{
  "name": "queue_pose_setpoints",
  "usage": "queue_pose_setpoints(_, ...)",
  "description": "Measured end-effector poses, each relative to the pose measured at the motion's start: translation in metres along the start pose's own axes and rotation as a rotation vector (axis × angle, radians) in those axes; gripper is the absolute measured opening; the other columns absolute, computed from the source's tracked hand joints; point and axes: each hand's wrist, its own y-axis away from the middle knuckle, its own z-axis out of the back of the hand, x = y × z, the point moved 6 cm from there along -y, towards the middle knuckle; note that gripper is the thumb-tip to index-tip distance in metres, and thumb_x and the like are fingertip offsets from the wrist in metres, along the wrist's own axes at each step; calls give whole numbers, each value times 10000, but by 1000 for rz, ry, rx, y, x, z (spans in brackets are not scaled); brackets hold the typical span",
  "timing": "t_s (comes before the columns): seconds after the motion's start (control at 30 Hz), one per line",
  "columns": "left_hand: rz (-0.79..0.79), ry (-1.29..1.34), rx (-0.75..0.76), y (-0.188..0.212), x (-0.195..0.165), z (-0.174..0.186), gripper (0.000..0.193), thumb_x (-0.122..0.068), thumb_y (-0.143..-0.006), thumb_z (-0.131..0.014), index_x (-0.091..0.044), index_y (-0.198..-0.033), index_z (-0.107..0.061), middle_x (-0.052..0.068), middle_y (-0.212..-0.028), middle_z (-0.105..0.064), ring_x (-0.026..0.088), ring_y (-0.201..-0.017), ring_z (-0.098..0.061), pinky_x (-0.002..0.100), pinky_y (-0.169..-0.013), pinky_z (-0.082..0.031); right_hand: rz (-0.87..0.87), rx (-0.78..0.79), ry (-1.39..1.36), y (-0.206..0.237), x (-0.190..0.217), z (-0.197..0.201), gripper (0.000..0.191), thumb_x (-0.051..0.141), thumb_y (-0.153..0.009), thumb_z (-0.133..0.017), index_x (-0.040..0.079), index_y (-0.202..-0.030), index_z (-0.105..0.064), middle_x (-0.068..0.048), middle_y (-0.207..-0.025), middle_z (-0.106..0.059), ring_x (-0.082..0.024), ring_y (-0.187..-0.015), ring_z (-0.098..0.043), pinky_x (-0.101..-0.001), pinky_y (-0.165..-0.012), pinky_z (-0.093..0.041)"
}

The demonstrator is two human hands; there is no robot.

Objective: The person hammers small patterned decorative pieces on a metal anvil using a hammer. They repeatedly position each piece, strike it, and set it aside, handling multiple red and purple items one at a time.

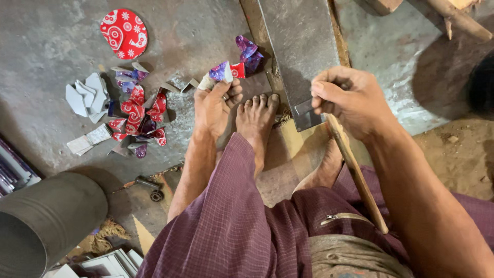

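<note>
wooden handle [355, 175] gripped by right hand [350, 100] — left hand [213, 105] fingers pinch metal scrap [222, 72].

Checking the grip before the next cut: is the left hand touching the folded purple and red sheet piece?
Touching. The head view shows the left hand pinching the folded sheet piece between its fingertips.

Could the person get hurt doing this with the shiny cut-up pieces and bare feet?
Maybe, in a few ways.
1. The left hand pinches a small printed metal piece; cut edges like that could nick fingers.
2. The bare foot rests right beside the big metal blade, so a slip could catch toes.
3. The right hand grips a wooden stick near the blade's corner; it might jerk loose.
</note>
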Motion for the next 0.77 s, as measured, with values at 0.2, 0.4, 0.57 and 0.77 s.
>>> queue_pose_setpoints(0.2,-95,-21,-15,-5,-14,-26,117,-70,-959,-726,-40,-1068,-694,99,-955,-756,179,-786,-727,334,-695,-620,299,10,409,-36,11,-11,118,84,-1028,-664,-31,-1016,-686,-60,-880,-692,-119,-758,-669,-263,-667,-560)
queue_pose_setpoints(0.4,-328,-331,-16,-5,-33,-55,146,-3,-947,-721,-13,-1091,-704,65,-915,-734,99,-712,-678,257,-626,-568,625,-214,891,-55,16,-16,115,77,-900,-782,-6,-963,-733,-128,-849,-752,-194,-737,-737,-307,-689,-563)
queue_pose_setpoints(0.57,-532,-617,22,-6,-49,-88,128,-29,-936,-736,9,-1057,-721,38,-914,-751,62,-749,-673,229,-673,-552,689,-202,1027,-61,12,-25,133,105,-884,-833,3,-901,-749,-167,-873,-754,-282,-743,-725,-374,-675,-540)
queue_pose_setpoints(0.77,-742,-917,-27,-11,-49,-127,140,-98,-898,-786,-19,-1009,-754,48,-859,-783,89,-797,-699,267,-726,-577,567,-263,927,-58,14,-9,122,160,-966,-783,41,-950,-757,-130,-838,-755,-230,-709,-734,-361,-646,-557)
